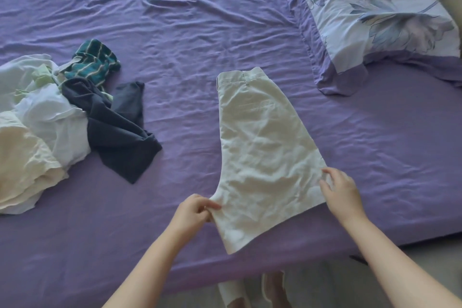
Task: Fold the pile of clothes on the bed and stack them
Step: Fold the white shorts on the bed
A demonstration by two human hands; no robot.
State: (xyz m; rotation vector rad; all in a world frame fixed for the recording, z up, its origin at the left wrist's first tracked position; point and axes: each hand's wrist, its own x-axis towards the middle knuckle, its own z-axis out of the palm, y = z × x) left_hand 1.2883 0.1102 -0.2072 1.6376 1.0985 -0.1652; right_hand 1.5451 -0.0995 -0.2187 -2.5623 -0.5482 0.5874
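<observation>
The pale cream cotton shorts (262, 152), halved lengthwise, lie flat right of the unfolded clothes pile (62, 117). The left hand (192, 210) pinches their hem corner; the right hand (340, 190) rests spread on the opposite corner. Light, limp fabric is probably best gripped at the corners.

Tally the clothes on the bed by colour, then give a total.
Cream or white: 3 — shorts, white garment, cream garment
Dark navy: 1 — garment
Teal striped: 1 — garment
Pale green: 1 — scrap
Total: 6, as far as the pile shows.
</observation>
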